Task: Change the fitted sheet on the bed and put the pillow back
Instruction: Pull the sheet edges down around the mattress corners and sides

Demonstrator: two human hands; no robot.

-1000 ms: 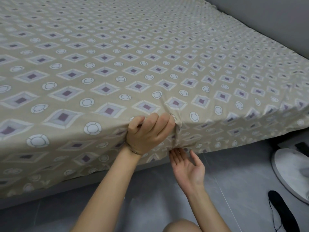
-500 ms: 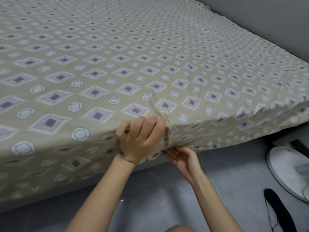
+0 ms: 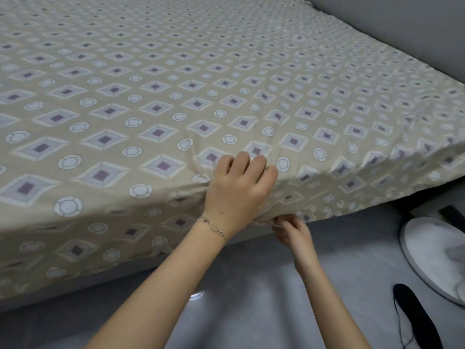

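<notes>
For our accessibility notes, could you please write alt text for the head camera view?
A person's left hand presses down a beige, diamond-patterned fitted sheet at its near top edge while the right hand pinches its lower hem. Grey floor lies below.

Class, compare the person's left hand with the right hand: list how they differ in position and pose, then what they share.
The left hand lies over the top edge of the fitted sheet, fingers loosely spread; the right hand sits lower, fingers curled at its hem. The left wrist wears a bracelet; the right wrist is bare. Both touch the sheet.
</notes>
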